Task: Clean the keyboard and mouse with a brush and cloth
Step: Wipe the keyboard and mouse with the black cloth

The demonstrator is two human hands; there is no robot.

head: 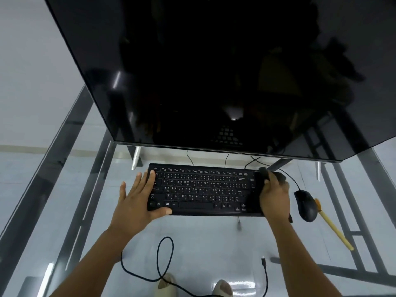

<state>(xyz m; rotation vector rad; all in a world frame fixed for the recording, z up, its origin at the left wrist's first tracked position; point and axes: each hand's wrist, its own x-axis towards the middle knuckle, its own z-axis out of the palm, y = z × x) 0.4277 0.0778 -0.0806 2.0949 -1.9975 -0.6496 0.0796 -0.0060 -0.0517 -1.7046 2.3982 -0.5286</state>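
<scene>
Glass surface point(64, 189) under a dark monitor point(214, 71); left hand point(137, 200) is laid flat, fingers spread, steadying the black keyboard point(203, 189) at its left end. Keyboard judged light, stiff, likely to slide on glass. Right hand point(273, 194), fingers curled round a dark cloth point(264, 173), is pressed on the right end. Mouse point(305, 204) and brush point(332, 226) lie right. Key legends too small to read; no brand legible

Keyboard point(203, 189) is showing white key legends: Q, W, E, R, T, Y on one row, Z, X, C lower. Smaller markings are reading too blurred to resolve.
</scene>
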